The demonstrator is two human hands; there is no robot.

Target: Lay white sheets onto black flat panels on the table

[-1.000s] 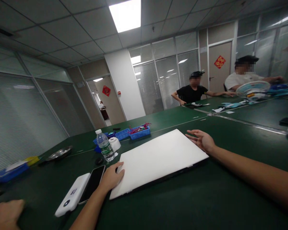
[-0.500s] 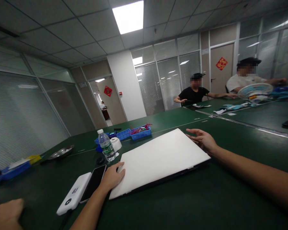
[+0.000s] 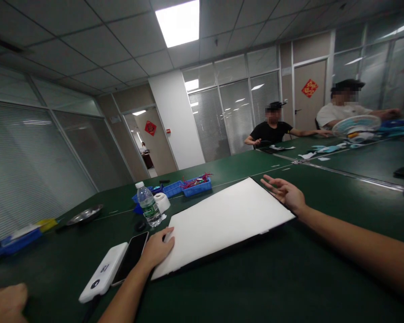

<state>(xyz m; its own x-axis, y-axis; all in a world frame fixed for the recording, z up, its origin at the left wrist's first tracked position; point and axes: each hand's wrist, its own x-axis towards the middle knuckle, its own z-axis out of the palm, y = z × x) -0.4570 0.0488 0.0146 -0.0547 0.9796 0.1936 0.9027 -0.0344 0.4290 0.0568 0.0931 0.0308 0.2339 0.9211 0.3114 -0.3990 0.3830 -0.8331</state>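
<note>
A large white rectangular sheet (image 3: 225, 220) with a thin dark backing lies on the green table in front of me, at a slight slant. On its left edge rests my left hand (image 3: 159, 246), with the thumb and a finger stretched over the white surface; its other fingers are hidden. My right hand (image 3: 286, 193) is at the right edge, turned on its side with fingers apart. Some of its lower part is hidden behind the edge, so I cannot tell how firmly it touches. Right beside my left hand is a dark phone (image 3: 131, 258).
A white power bank (image 3: 103, 273) with a cable adjoins the phone. Behind stand a water bottle (image 3: 148, 206), a white device (image 3: 162, 202) and a blue tray (image 3: 197, 187) of red wires. A metal pan (image 3: 85, 215) is left. Another hand (image 3: 6, 303) shows lower left. Two people sit across.
The right side of the white sheet has risen slightly, and my right hand's fingers have spread and lifted a little. My left hand stays on the left edge.
</note>
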